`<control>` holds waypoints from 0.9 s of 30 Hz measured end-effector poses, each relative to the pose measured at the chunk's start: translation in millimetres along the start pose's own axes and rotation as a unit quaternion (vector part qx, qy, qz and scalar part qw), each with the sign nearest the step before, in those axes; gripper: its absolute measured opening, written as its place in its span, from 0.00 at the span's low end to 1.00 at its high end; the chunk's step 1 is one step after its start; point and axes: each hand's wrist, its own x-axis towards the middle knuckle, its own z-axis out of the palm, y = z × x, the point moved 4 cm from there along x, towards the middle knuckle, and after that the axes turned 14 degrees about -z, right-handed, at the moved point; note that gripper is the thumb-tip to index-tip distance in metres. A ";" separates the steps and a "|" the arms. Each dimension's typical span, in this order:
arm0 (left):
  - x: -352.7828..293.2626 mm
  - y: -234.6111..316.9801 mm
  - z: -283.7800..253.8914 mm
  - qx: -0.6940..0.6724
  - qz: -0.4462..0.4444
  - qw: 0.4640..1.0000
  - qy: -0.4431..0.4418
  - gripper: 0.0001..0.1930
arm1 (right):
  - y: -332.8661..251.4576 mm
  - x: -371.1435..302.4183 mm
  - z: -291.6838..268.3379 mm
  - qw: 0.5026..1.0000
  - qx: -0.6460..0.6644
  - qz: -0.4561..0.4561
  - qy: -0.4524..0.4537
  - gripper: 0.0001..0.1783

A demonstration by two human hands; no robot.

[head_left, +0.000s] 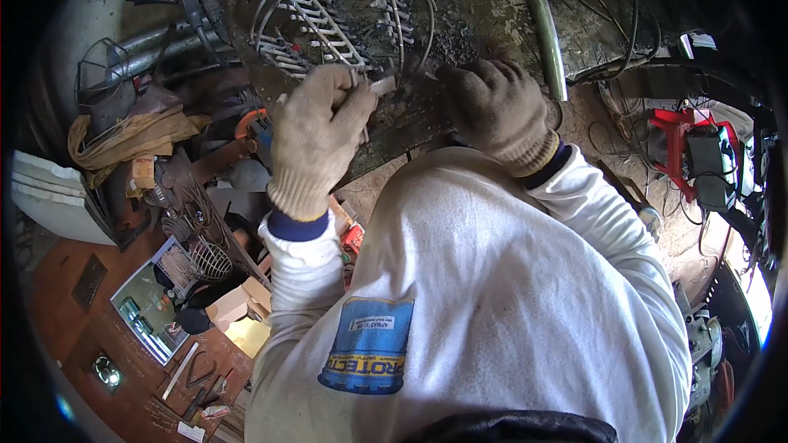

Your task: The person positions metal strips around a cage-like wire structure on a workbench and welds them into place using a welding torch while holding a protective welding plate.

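A small pale piece shows over the near side of the dark bench, pinched in the closed fingertips of the left hand, while the right hand curls near it, its hold impossible to tell, with pronged racks beyond and a pipe to the right.

Looking down from up on the head, very wide.
Set on the left of a pair, facing down and a bit forward. Close to the white shirt, big in the low middle; farther from the left hand and right hand, near the top. Past both, out to the dark bench at the top edge. Right way up, with straight lines bent near the sides.
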 end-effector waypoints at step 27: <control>-52.2 -68.4 66.4 -0.088 -0.070 0.994 0.001 0.07 | 78.2 90.3 24.3 0.918 0.255 0.251 0.169 0.19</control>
